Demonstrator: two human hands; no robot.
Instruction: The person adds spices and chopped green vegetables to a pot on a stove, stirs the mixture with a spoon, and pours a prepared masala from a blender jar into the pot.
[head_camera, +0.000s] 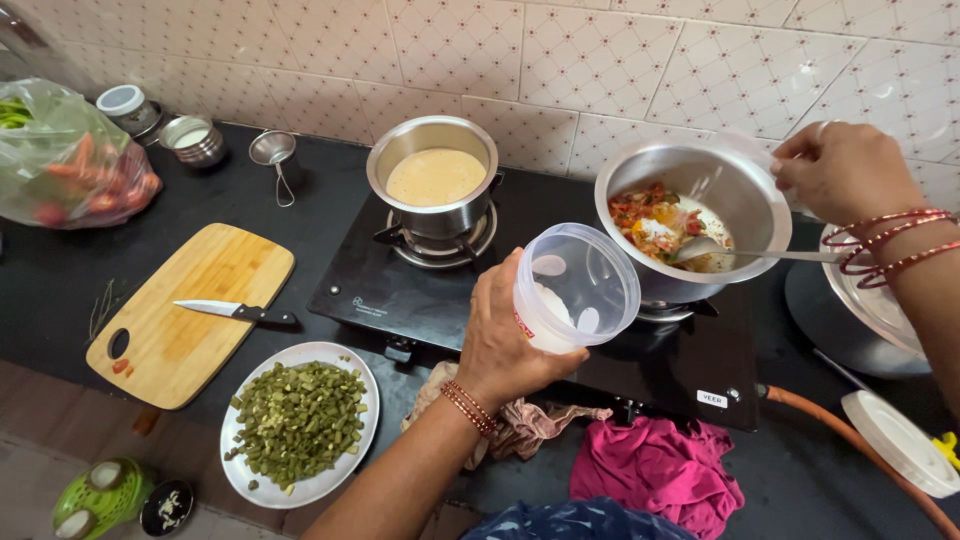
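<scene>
My left hand (505, 345) grips a clear plastic tub (578, 285) with white powder in it, tilted over the front of the glass stove (400, 290). My right hand (845, 170) holds the handle of a steel spoon (705, 250) whose bowl rests inside a steel pot (700, 180) on the right burner. That pot holds chopped tomato and other vegetables (655, 220). On the left burner stands a second steel pot (433, 150) filled with a pale tan liquid.
A white plate of chopped green beans (298, 420) sits by a wooden board (185, 320) with a knife (235, 312). A bag of vegetables (65, 165), small tins, a strainer (275, 155), cloths (655, 465), a steel plate (880, 300) and a white lid (900, 440) surround the stove.
</scene>
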